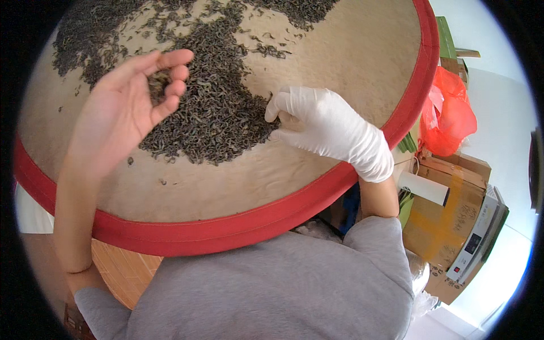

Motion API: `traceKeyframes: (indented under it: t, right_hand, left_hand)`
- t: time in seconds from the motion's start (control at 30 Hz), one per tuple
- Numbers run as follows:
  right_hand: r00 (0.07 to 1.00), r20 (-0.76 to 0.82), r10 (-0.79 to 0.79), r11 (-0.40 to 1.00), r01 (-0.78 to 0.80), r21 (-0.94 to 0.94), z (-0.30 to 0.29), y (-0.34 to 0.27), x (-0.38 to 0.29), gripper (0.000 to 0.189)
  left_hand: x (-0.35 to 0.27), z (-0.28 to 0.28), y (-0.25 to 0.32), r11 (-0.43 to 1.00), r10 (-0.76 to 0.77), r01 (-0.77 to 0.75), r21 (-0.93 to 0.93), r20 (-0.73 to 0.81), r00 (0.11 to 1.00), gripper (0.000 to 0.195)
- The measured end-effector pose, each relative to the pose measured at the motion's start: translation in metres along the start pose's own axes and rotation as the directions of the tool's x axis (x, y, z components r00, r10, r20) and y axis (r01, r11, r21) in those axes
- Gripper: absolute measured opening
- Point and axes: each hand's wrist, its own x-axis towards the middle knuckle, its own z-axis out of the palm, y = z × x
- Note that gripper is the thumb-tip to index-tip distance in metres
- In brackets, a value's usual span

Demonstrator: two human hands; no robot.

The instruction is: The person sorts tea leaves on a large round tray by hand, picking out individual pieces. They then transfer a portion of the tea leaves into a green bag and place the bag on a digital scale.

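Dried, twisted tea leaves [212,97] lie heaped on a large round tray [365,55] with a pale cloth surface and a red fabric rim. My bare left hand [127,97], slightly blurred, hovers over the left part of the heap. Its palm is turned up, its fingers are curved and apart from the thumb, and no held thing shows. My right hand [310,119] wears a white glove and is at the heap's right edge, fingers bent down toward the leaves. Whether its hidden fingertips pinch any leaves, I cannot tell.
More tea leaves spread toward the tray's far side. Beyond the right rim are a red plastic bag [452,112], a taped cardboard box [442,212], a white roll [425,188] and a flat grey device with buttons [472,242]. Wood-look flooring [123,263] shows below left.
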Motion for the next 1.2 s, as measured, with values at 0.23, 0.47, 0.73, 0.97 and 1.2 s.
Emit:
traceKeyframes:
  t: [0.23, 0.47, 0.73, 0.97, 1.2]
  right_hand:
    - [0.987, -0.113, -0.118, 0.98, 0.097, -0.175, 0.027, 0.014, -0.003, 0.021]
    - [0.991, -0.123, -0.058, 0.992, 0.043, -0.116, 0.028, 0.01, -0.003, 0.016]
    - [0.933, -0.29, 0.214, 0.946, -0.123, 0.301, 0.008, 0.006, -0.008, 0.011]
    - [0.904, 0.03, 0.427, 0.532, -0.278, 0.799, -0.018, -0.019, -0.003, 0.019]
    - [0.947, 0.072, 0.313, 0.526, -0.236, 0.817, -0.014, -0.048, 0.015, 0.019]
  left_hand:
    - [0.0, -0.001, 0.007, 0.998, -0.007, 0.006, -0.067, -0.024, 1.0, 0.033]
    - [0.0, -0.008, 0.008, 0.995, -0.013, 0.014, -0.096, 0.011, 1.0, 0.035]
    - [0.001, -0.008, 0.008, 0.998, 0.006, -0.004, -0.063, 0.028, 1.0, 0.035]
    - [-0.004, 0.018, 0.001, 0.993, -0.11, 0.109, 0.051, 0.022, 0.994, 0.043]
    - [-0.002, 0.016, -0.018, 0.969, -0.226, 0.241, -0.055, 0.199, 0.954, 0.051]
